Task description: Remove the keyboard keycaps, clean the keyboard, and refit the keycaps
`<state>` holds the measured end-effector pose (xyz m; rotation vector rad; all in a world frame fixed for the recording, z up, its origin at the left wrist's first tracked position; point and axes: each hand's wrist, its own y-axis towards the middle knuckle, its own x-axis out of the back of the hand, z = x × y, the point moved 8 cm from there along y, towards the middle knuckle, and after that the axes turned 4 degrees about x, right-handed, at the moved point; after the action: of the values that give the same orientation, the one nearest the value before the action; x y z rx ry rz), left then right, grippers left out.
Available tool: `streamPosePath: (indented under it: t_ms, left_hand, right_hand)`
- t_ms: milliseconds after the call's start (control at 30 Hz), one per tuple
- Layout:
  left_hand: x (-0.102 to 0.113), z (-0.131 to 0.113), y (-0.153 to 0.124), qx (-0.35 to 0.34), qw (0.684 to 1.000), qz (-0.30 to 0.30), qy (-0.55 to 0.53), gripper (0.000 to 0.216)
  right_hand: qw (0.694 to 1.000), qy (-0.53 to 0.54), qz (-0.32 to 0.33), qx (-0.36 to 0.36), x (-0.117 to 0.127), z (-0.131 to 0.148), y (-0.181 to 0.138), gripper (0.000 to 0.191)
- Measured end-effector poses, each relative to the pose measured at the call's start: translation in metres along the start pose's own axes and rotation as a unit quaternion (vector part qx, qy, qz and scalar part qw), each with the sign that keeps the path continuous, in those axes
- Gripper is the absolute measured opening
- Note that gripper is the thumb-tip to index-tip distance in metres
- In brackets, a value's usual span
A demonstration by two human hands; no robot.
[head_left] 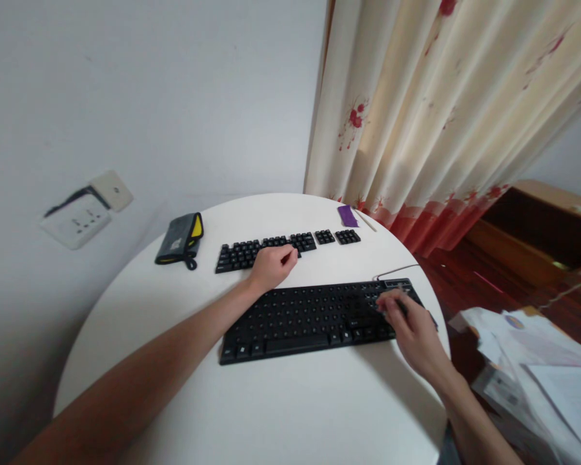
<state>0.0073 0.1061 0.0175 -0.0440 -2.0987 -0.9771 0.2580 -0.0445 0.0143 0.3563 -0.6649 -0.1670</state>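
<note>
Left hand [274, 266] curled by black keycaps [239, 256], right hand [409, 320] bent over mostly keyless keyboard [295, 320], cannot tell if either grasps anything

Rnd wht desk [314, 413]; pale wall [174, 97] bhnd desk, socket [80, 223] L of it; floral curtain [416, 110] & reddish flr [459, 278] R of desk.

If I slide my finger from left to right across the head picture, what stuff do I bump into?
Wall socket → gray pouch → left hand → flat purple piece → right hand → white papers.
</note>
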Motion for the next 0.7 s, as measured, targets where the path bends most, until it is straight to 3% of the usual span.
streamPosePath:
  t_ms: [133, 233, 433, 700]
  left_hand:
    - [-0.001, 0.001, -0.001, 0.003, 1.000, 0.004, -0.007, 0.036]
    - [0.000, 0.000, -0.001, 0.003, 1.000, 0.002, -0.006, 0.036]
    - [-0.001, 0.001, 0.000, 0.008, 1.000, 0.008, -0.016, 0.036]
    - [0.001, 0.000, 0.000, 0.003, 1.000, 0.000, -0.022, 0.036]
  right_hand:
    - [0.983, -0.060, 0.167, 0.056, -0.035, 0.009, -0.002, 0.024]
    - [0.967, -0.094, 0.228, 0.067, -0.047, 0.006, -0.003, 0.020]
    - [0.960, -0.136, 0.239, 0.052, -0.050, 0.000, 0.003, 0.012]
    - [0.951, -0.204, 0.196, 0.123, -0.057, 0.003, -0.005, 0.020]
